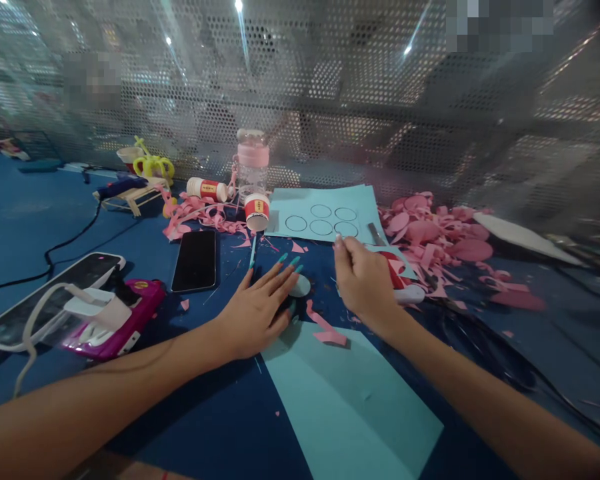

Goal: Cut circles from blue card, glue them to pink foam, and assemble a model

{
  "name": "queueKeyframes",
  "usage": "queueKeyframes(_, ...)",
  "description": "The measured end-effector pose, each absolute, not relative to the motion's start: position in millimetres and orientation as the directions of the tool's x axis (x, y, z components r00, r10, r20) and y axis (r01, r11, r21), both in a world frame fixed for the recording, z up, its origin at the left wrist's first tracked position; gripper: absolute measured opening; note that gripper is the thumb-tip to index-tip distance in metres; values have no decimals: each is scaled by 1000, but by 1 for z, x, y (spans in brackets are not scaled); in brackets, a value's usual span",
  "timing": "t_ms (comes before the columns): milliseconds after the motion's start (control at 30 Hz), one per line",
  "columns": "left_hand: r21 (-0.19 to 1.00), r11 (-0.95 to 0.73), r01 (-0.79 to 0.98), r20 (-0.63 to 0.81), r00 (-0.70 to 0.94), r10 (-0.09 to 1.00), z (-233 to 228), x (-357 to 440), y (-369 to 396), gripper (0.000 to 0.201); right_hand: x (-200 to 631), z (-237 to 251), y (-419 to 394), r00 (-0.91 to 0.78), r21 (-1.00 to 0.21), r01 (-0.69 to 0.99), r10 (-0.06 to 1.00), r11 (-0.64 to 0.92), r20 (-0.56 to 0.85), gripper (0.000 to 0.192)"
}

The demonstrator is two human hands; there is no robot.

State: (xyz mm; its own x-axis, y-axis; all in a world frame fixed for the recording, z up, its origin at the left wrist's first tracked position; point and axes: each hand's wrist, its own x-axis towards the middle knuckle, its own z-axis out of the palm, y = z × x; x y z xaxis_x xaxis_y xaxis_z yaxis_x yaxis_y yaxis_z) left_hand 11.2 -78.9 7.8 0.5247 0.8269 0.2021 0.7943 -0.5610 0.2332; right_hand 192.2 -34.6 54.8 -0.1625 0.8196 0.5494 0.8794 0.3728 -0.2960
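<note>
**Left hand spread by the small disc, right hand curled**

The step in hand seems to be handling the pale blue disc point(300, 287), which lies just beyond the plain blue sheet point(355, 400). Your left hand point(259, 310) is spread palm down, fingers extended, fingertips right at the disc; firm pressure can't be confirmed. Your right hand point(367, 280) is curled, thumb and forefinger drawn together near the circle-marked sheet point(327, 219); whether they pinch anything, I cannot tell. The next move probably calls for a steady left hand.
</note>
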Motion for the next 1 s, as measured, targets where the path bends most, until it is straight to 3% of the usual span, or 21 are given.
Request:
queueKeyframes(233,283,-620,732,97,621,778,9,9,-78,56,203,91,-46,-244,-478,721,828,503,504,39)
queueKeyframes(400,296,-622,725,152,607,780,8,9,-77,67,214,67,-50,-299,-441,739,834,509,463,27)
queueKeyframes(500,301,-624,721,226,582,781,7,8,-75,81,219,40,-52,-320,-425,701,785,573,530,15)
queueKeyframes(667,308,-647,698,180,625,760,3,8,-74,88,223,18,-57,-566,-306,615,677,727,470,36)
queueKeyframes(1000,347,-585,733,188,557,809,6,9,-78,101,226,13,-56,-572,-349,544,642,763,511,41)
